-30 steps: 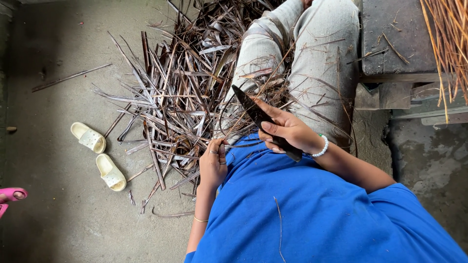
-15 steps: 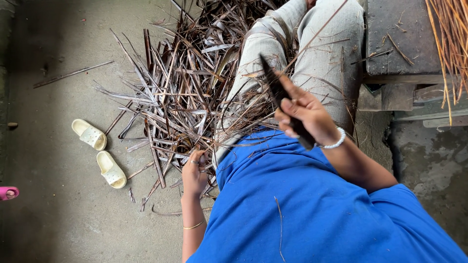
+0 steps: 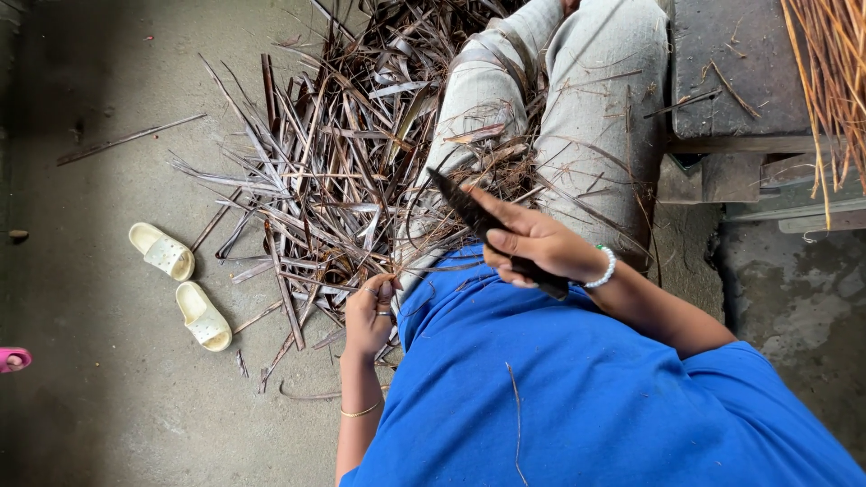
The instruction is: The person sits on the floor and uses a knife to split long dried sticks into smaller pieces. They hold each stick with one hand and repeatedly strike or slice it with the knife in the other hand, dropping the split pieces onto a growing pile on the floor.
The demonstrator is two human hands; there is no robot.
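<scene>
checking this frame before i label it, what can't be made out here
- Head view: the left hand reaches into the pile of dry leaf strips; its fingertips are buried, so what it grips cannot be told.
- The dark knife in the right hand: the handle is covered by the fingers.
- The pink shoe is cut off by the left edge.
- The tan sticks run off the top right edge.

A rough outdoor work yard: bare grey concrete floor (image 3: 108, 424), heaped dry brown palm-leaf strips (image 3: 316, 180) at upper centre, cream plastic sandals (image 3: 180, 284) at left.
</scene>
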